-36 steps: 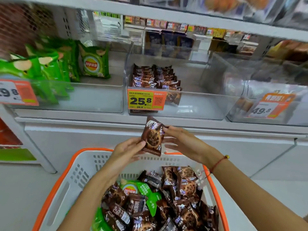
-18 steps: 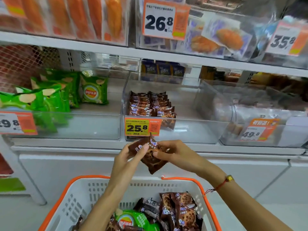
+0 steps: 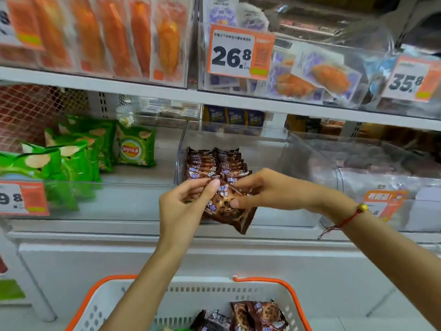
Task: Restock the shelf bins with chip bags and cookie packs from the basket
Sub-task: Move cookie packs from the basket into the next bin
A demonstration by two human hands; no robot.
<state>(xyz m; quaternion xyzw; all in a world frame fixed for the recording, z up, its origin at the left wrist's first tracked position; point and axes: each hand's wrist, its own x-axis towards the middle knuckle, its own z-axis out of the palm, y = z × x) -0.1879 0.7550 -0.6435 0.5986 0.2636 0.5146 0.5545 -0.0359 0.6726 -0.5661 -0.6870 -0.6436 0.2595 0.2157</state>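
Observation:
Both hands hold one brown cookie pack (image 3: pixel 228 206) just in front of the middle clear bin (image 3: pixel 274 149). My left hand (image 3: pixel 183 206) pinches its left end and my right hand (image 3: pixel 269 189) pinches its right side. Inside that bin stand two rows of the same brown cookie packs (image 3: pixel 214 163). Green chip bags (image 3: pixel 78 149) fill the left bin (image 3: pixel 133 199). The white basket with an orange rim (image 3: pixel 267 281) sits below, with more cookie packs (image 3: pixel 255 315) showing in it.
The shelf above carries orange and purple snack packs behind price tags 26.8 (image 3: pixel 239 52) and 35.8 (image 3: pixel 409 80). To the right is another clear bin (image 3: pixel 381 177) with an orange tag. A white shelf front (image 3: pixel 214 256) runs below the bins.
Both hands have lifted the cookie pack from above the basket up to the front of the middle bin. The view has tilted upward, so less of the basket shows.

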